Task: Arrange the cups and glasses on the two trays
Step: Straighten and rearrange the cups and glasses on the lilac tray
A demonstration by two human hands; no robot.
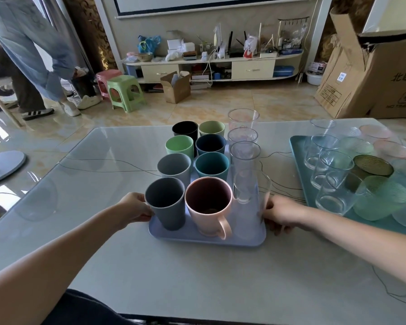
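Note:
A pale blue tray [188, 238] lies in the middle of the table. It carries two rows of coloured cups, with a grey cup [165, 202] and a pink mug [209, 205] nearest me, and a row of tall clear glasses [245, 158] along its right side. My left hand [134, 207] grips the tray's left edge and my right hand [281, 214] grips its right edge. A teal tray [299, 160] at the right holds clear tumblers [333, 170] and textured green, pink and amber glasses [380, 198].
The white table [197, 277] has thin dark lines across its top. A large cardboard box [373, 73] stands beyond the right corner. Green and pink stools [124, 92], a smaller open box and people's legs [33, 55] are on the floor behind.

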